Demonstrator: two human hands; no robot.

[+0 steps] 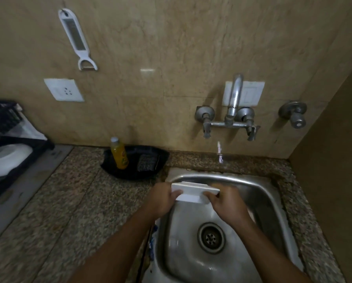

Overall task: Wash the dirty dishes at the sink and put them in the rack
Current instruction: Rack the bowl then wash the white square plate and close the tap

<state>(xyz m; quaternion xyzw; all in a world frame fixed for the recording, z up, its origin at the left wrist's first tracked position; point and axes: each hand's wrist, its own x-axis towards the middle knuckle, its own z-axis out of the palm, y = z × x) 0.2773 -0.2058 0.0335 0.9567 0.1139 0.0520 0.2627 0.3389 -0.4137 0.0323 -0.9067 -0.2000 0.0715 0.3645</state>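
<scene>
Over steel sink (252, 193), 2 hands (left (160, 199), right (228, 203)) grip white dish (193, 190), fingers clamped on its ends.

A beige marble-look wall (171, 48) is seen behind the speckled granite tabletop (65, 201). A white peeler (77, 39) is hung high on the wall, and a white socket plate (64, 89) is set below it. A second white switch plate (250, 93) is mounted behind the chrome tap (232, 111), with a separate valve (294, 114) fixed to its right. A plain brown side wall (334, 180) is seen at the right. The light is dim, and one pale reflection (147, 70) is caught on the wall.
</scene>
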